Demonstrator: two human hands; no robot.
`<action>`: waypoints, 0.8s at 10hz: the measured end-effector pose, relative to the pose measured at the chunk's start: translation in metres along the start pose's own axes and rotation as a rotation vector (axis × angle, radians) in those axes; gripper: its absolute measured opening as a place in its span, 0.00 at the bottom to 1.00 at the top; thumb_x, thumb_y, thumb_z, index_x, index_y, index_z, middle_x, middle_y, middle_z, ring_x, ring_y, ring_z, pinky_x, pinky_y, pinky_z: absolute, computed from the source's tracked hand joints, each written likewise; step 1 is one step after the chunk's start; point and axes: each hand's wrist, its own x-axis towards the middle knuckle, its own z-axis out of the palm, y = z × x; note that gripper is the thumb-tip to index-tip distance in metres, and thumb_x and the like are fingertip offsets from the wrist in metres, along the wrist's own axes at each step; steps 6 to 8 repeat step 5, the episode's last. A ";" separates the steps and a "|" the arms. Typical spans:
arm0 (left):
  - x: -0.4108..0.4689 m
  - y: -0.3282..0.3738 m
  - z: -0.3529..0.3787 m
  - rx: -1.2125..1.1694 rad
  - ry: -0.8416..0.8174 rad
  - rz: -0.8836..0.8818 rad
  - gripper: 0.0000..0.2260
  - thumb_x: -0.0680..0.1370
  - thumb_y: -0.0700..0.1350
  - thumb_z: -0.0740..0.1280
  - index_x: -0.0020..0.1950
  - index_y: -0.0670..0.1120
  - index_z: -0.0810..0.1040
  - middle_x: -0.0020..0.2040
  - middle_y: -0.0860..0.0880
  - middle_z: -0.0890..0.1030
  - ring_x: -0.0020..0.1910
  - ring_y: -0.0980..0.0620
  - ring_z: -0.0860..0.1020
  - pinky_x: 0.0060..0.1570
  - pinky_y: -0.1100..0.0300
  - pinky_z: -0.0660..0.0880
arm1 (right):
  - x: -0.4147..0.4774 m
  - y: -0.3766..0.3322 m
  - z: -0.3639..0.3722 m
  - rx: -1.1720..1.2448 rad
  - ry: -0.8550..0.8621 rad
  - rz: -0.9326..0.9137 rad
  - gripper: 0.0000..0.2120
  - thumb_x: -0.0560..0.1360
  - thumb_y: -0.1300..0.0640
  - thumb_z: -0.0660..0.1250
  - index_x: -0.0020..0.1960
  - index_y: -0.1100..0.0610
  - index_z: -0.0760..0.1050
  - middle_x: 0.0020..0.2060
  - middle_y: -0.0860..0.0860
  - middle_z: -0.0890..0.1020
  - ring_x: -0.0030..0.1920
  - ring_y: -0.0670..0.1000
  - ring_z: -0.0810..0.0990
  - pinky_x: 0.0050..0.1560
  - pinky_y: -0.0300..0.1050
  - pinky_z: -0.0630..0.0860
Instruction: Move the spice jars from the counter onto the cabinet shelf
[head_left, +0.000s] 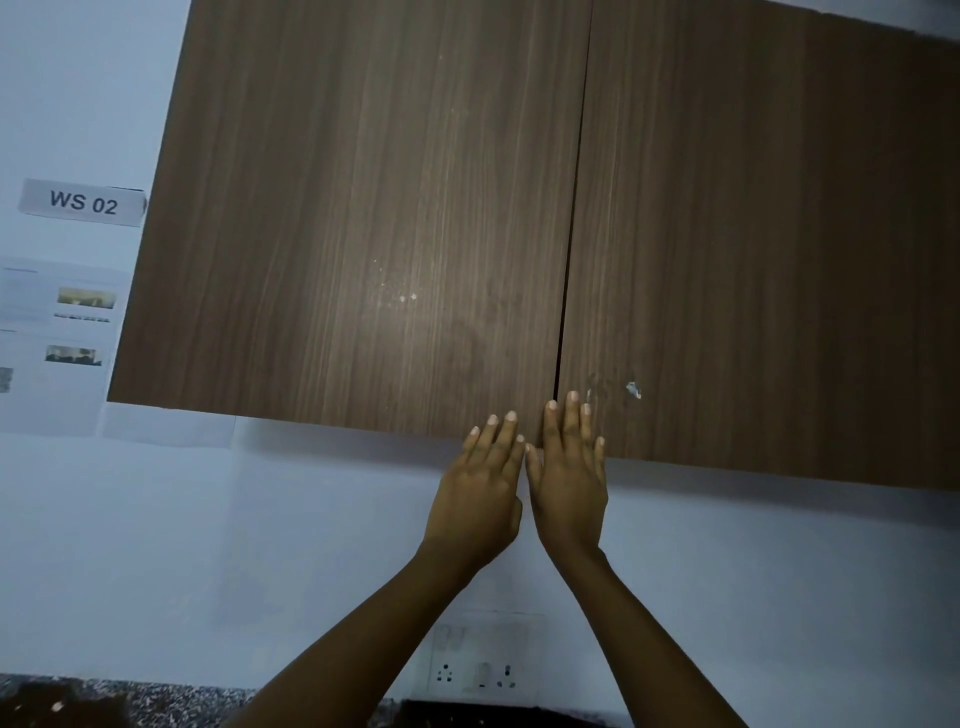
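Note:
A brown wood-grain wall cabinet fills the upper view, with both doors closed: the left door (363, 218) and the right door (753, 260) meet at a dark seam. My left hand (480, 488) lies flat against the lower corner of the left door, fingers spread. My right hand (569, 478) lies flat beside it on the lower corner of the right door. Both hands hold nothing. The shelf inside is hidden. No spice jars are in view.
A speckled granite counter (171, 701) shows along the bottom edge. A white socket plate (480, 670) sits on the wall below the cabinet. A "WS 02" label (83, 202) and printed sheets (57, 332) hang on the wall at left.

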 end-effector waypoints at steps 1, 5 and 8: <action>0.001 0.002 -0.009 0.005 -0.025 -0.017 0.29 0.66 0.45 0.75 0.65 0.39 0.74 0.68 0.39 0.72 0.67 0.42 0.71 0.66 0.49 0.65 | -0.001 0.003 -0.008 0.048 -0.060 -0.042 0.29 0.77 0.46 0.48 0.73 0.61 0.60 0.73 0.59 0.61 0.72 0.58 0.58 0.67 0.55 0.60; 0.006 0.027 -0.048 0.030 -0.205 -0.014 0.23 0.83 0.50 0.45 0.77 0.42 0.51 0.77 0.42 0.50 0.77 0.45 0.48 0.73 0.50 0.42 | -0.009 0.012 -0.073 0.022 -0.434 -0.152 0.25 0.82 0.48 0.42 0.76 0.56 0.44 0.76 0.51 0.44 0.76 0.49 0.42 0.74 0.48 0.41; 0.006 0.027 -0.048 0.030 -0.205 -0.014 0.23 0.83 0.50 0.45 0.77 0.42 0.51 0.77 0.42 0.50 0.77 0.45 0.48 0.73 0.50 0.42 | -0.009 0.012 -0.073 0.022 -0.434 -0.152 0.25 0.82 0.48 0.42 0.76 0.56 0.44 0.76 0.51 0.44 0.76 0.49 0.42 0.74 0.48 0.41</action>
